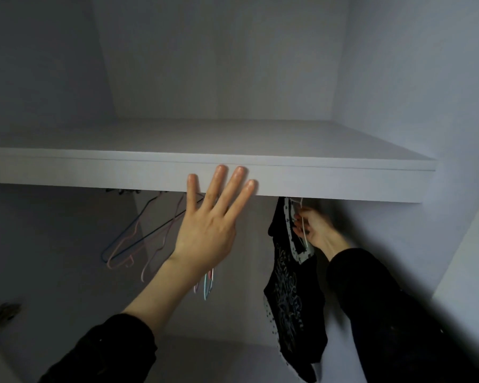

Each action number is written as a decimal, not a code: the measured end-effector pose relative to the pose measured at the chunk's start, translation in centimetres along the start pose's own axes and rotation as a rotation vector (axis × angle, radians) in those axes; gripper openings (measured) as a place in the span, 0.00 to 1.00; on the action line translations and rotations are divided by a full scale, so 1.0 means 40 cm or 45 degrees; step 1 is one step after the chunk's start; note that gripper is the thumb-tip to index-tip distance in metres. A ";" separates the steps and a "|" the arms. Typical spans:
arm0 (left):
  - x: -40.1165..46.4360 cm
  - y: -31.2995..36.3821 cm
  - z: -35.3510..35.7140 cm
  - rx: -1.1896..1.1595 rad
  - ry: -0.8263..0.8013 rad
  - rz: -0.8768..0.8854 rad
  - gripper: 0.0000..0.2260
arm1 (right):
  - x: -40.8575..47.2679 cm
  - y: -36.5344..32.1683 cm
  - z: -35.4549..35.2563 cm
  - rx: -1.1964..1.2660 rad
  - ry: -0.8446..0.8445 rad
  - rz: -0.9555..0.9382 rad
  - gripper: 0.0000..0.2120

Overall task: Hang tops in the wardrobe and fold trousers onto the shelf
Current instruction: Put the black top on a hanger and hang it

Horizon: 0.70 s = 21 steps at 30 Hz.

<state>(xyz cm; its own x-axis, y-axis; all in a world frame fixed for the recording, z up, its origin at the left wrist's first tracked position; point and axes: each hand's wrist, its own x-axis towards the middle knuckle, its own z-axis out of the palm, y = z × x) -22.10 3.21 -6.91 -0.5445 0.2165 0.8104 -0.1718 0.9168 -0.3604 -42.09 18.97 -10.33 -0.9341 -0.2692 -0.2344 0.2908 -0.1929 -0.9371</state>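
Hanging top (pixel 291 294) under shelf (pixel 315 183): right hand (pixel 313 230) grips hanger (pixel 304 239), likely seating hook on hidden rail. Left hand (pixel 208 230) open, straight fingers against shelf edge, seemingly for bracing. Spare hangers (pixel 138 236) leftward.

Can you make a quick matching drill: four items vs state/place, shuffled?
Column 1:
1. left hand
2. right hand
3. black top
4. empty hangers

Column 2:
A. hangs under the shelf's right part
B. fingers straight, against the shelf front edge
C. hang under the shelf, left of the open hand
D. grips a white hanger

Pairs: 1-B, 2-D, 3-A, 4-C
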 end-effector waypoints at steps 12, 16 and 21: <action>0.001 0.006 0.007 0.011 -0.001 -0.030 0.43 | 0.055 0.026 -0.045 0.130 0.022 -0.072 0.14; 0.000 0.006 0.016 0.028 0.022 -0.028 0.45 | 0.060 0.054 -0.053 0.298 -0.103 -0.103 0.17; -0.001 0.007 0.030 0.032 0.056 -0.025 0.45 | 0.079 0.014 -0.030 0.277 -0.042 -0.195 0.14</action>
<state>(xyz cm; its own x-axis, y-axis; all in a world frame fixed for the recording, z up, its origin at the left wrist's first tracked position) -23.09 3.05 -7.59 -0.5042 0.2139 0.8366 -0.2030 0.9123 -0.3556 -45.12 19.15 -11.89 -0.9645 -0.2510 -0.0824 0.1875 -0.4308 -0.8828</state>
